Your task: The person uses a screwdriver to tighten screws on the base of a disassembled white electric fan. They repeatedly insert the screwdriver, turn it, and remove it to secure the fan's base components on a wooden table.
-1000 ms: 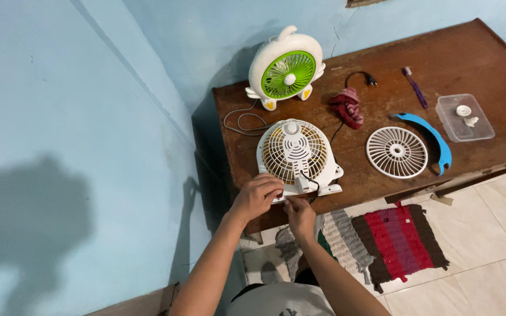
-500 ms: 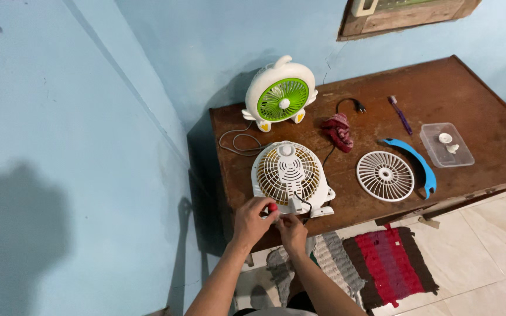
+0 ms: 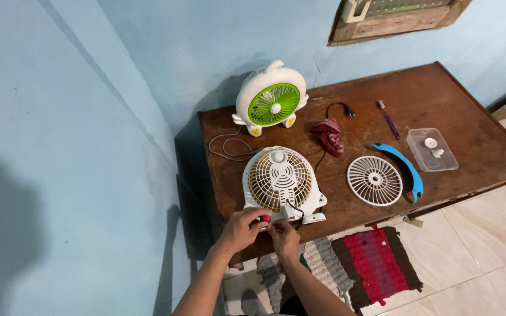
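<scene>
The white fan housing (image 3: 281,186) lies face down near the front edge of the wooden table (image 3: 469,99), its base toward the person. At that base the left hand (image 3: 240,229) pinches a small red-tipped tool (image 3: 264,219), probably a screwdriver, while the right hand (image 3: 282,235) is closed at the base beside it. Best to keep the tip square and steady the housing. Both forearms reach up from below, wrists nearly touching. 1 loose grille (image 3: 375,179) lies well to the right.

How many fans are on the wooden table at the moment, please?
2: a white fan with green blades upright at the back by the wall, and a white fan lying flat near the front edge, at both hands.
</scene>
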